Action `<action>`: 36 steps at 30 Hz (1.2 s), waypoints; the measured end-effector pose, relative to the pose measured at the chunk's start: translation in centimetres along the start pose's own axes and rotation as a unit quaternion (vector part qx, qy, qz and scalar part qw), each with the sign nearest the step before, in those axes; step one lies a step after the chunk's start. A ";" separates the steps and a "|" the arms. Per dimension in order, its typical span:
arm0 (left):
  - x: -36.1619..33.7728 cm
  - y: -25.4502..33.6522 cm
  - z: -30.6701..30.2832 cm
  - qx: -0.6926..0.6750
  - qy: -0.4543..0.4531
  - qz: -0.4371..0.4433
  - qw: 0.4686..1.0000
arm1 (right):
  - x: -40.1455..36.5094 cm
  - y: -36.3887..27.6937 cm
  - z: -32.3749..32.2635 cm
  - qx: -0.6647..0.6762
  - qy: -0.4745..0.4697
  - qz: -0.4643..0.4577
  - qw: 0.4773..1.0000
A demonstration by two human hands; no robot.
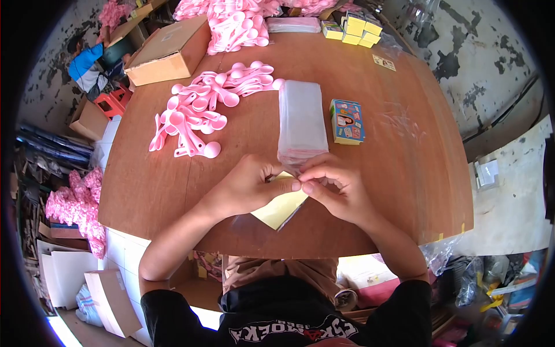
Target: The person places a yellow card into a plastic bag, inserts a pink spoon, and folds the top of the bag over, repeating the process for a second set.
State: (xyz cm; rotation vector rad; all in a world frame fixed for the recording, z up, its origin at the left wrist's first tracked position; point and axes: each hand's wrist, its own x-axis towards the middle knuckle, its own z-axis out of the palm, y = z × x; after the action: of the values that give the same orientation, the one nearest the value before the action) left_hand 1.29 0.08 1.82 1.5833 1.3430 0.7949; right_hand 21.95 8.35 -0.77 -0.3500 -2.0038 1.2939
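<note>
Near the table's front edge, my left hand (251, 184) and my right hand (338, 186) meet with their thumbs and fingertips nearly touching. Both pinch something thin and clear, apparently a plastic bag, whose outline is hard to make out. Below and partly behind my left fingers lies a pale yellow card (278, 207), tilted. Just beyond my hands is a stack of clear plastic bags (302, 118). To its right stands a stack of printed cards (347, 121) with blue tops and yellow sides. Loose pink spoons (196, 110) are spread left of the bags.
A cardboard box (167, 51) sits at the table's back left, beside a heap of pink spoons (237, 26). Yellow card stacks (359, 28) and a single card (384, 62) lie at the back right. Another person (88, 66) is at the far left, beside a red stool (114, 101).
</note>
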 end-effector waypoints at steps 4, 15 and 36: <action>0.6 0.6 0.8 -0.007 0.071 0.059 0.996 | 0.1 -0.6 -0.2 0.015 -0.009 0.007 1.000; 0.7 1.6 2.8 0.107 0.099 0.177 0.973 | -0.3 -0.2 -0.6 -0.027 -0.168 0.048 0.984; -0.9 -1.2 -0.1 -0.007 -0.192 0.183 0.964 | 14.1 0.1 3.7 -0.356 -0.043 -0.200 0.912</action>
State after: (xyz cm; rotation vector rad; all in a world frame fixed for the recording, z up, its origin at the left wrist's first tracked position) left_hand 0.58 -0.72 0.86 1.8884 0.7763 0.6644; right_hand 9.36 13.90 4.18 -0.1930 -2.4127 0.2996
